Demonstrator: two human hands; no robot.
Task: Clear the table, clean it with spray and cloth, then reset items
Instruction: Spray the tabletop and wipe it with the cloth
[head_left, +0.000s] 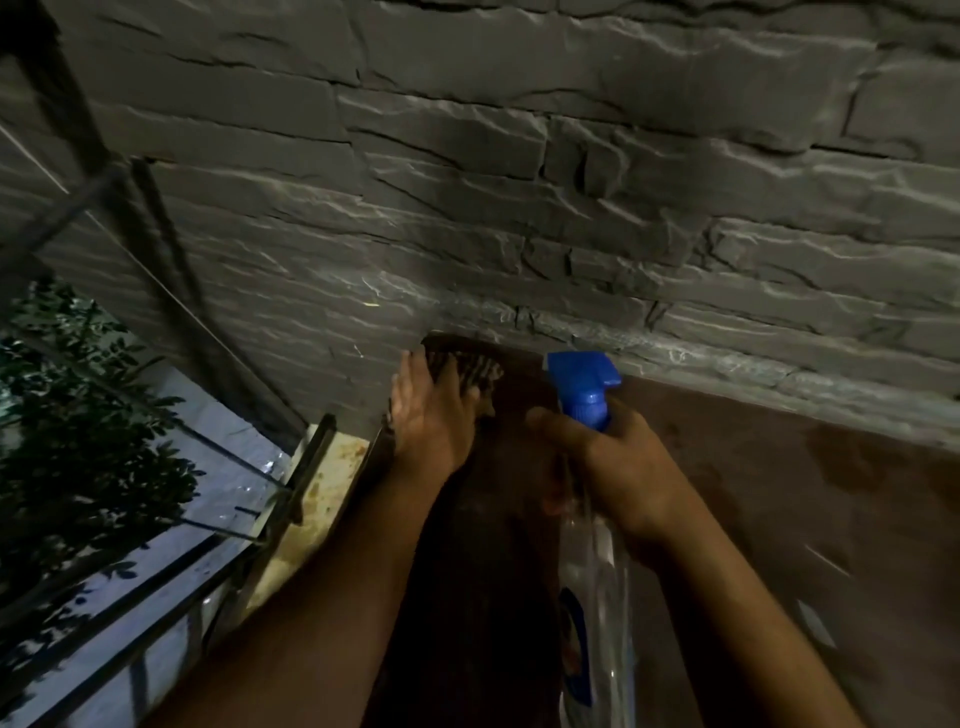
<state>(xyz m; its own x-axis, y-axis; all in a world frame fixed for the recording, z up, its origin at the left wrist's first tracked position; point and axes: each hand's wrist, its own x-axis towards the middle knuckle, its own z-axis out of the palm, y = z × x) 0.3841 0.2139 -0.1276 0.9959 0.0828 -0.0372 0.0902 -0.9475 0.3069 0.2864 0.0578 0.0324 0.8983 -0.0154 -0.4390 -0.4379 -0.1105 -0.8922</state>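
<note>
- The left hand (434, 415) lies flat, fingers straight, pressing a striped cloth (475, 375) onto the far left corner of the brown worktop (779, 499), right against the grey stone wall (467, 182).
- The right hand (613, 467) is curled around the neck of a clear spray bottle (592, 519) with a blue trigger head, just right of the cloth and nearer the person.
- A wet patch shows on the worktop, well to the right of the cloth.
- Risk, in my view: the cloth sits at the worktop's left edge, so a push leftward could carry it over towards the railing (291, 483).
- The nozzle seems to point at the wall; a squeeze now might wet stone instead.
</note>
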